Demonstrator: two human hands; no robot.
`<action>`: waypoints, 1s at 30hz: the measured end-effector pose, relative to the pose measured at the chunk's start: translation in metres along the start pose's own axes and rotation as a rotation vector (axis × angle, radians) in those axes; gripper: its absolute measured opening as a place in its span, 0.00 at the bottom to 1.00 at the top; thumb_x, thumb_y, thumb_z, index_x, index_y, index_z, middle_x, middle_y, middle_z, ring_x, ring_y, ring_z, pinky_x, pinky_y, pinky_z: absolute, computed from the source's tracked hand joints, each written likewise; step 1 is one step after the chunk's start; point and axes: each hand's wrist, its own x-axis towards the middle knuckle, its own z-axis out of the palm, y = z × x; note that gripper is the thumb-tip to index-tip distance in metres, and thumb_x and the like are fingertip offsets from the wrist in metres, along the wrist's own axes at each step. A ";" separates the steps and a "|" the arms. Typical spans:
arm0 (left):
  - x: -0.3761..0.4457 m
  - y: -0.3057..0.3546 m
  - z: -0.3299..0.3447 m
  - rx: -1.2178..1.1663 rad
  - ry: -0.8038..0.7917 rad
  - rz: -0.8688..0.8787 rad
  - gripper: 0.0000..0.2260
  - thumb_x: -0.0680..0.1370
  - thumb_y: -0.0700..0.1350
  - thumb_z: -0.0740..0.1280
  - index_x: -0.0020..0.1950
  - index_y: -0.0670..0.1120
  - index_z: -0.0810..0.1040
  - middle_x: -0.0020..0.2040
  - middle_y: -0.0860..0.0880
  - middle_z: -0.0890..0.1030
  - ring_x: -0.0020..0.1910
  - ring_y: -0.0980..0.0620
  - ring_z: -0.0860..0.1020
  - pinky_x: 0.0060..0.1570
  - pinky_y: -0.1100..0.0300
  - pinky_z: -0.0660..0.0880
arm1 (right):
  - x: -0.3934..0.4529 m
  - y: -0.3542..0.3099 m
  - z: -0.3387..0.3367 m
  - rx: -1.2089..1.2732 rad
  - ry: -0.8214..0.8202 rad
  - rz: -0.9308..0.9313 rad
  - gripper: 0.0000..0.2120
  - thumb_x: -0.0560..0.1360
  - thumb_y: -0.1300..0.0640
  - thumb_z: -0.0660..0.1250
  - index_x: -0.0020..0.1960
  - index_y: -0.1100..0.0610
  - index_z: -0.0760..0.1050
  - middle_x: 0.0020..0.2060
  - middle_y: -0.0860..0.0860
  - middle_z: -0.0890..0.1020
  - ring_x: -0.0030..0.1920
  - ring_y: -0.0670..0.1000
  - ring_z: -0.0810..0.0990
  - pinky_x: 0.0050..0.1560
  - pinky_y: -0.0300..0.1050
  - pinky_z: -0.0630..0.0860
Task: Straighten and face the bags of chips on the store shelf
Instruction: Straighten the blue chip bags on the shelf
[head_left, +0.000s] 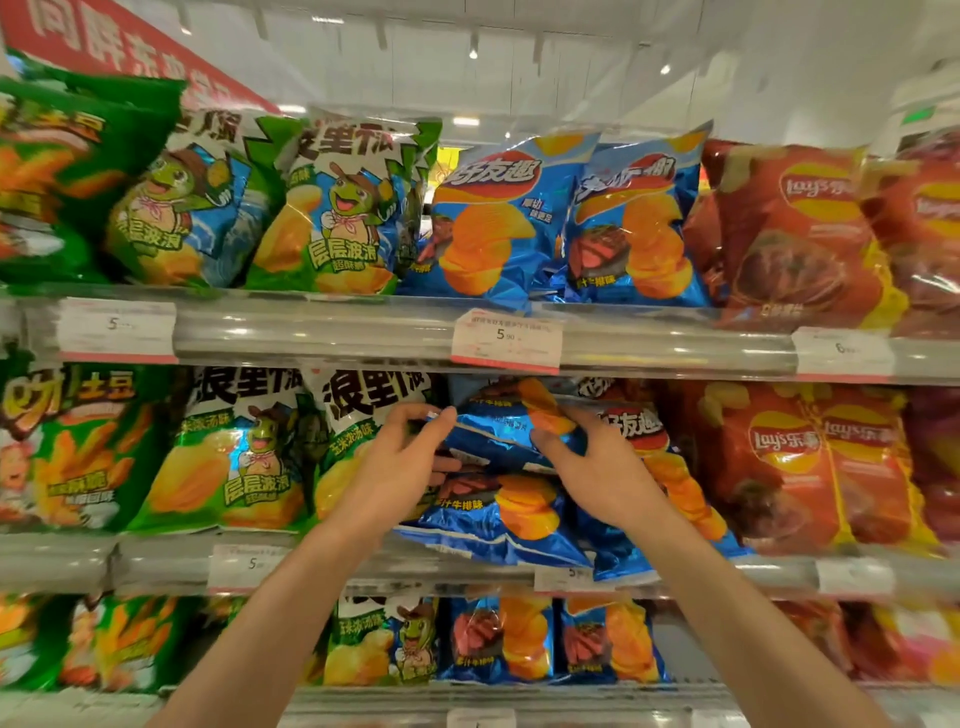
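Blue bag (498, 436) on middle shelf (415, 569), tilted on its side atop a second blue bag (498, 519) lying slumped over the shelf lip. Nearest: two bare forearms reaching up from below. Left hand (395, 467) pinched the tilted bag's left seam between thumb and fingertips; right hand (597, 467) curled round its right end, thumb under, fingers over the orange chip print. Both hands grasping the same bag, neither released. Just right of the hands, a third blue bag (649, 441) stood behind the right wrist, partly hidden. Left of the hands, green bags (234, 452) with a cartoon turtle, upright and faced forward, touching side by side; farther left a blurred green bag (62, 447). Right of the blue ones, red Lay's bags (789, 467), upright, pressed together. Price tags (506, 340) clipped on the shelf rails. Below, on bottom shelf (493, 691), more green, blue and red bags in the same order, dimmer. Above, on top shelf (311, 322), green turtle bags, two blue bags (561, 218) leaning toward each other, and red bags at right. Farthest, a red sign (119, 47) with white characters at upper left, too blurred to read, and white ceiling (571, 57) with lights.
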 end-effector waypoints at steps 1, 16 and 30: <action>-0.001 0.001 0.000 -0.031 0.000 -0.008 0.10 0.80 0.56 0.65 0.58 0.53 0.74 0.56 0.50 0.82 0.46 0.51 0.86 0.58 0.48 0.80 | -0.001 0.000 -0.001 0.026 0.009 -0.013 0.26 0.79 0.44 0.64 0.74 0.52 0.67 0.55 0.47 0.79 0.60 0.53 0.78 0.54 0.47 0.74; -0.001 0.015 -0.002 0.046 -0.100 -0.154 0.26 0.75 0.65 0.67 0.70 0.57 0.71 0.63 0.53 0.79 0.51 0.50 0.85 0.59 0.51 0.79 | -0.011 0.025 -0.002 0.182 0.003 -0.125 0.20 0.77 0.46 0.69 0.67 0.44 0.71 0.57 0.32 0.75 0.58 0.33 0.73 0.52 0.25 0.68; 0.005 0.006 0.008 0.138 -0.087 -0.070 0.22 0.74 0.58 0.73 0.67 0.59 0.74 0.64 0.54 0.77 0.62 0.51 0.76 0.66 0.48 0.74 | -0.019 0.074 -0.050 -0.419 0.129 0.221 0.40 0.72 0.31 0.63 0.76 0.52 0.61 0.68 0.59 0.70 0.69 0.62 0.68 0.67 0.60 0.68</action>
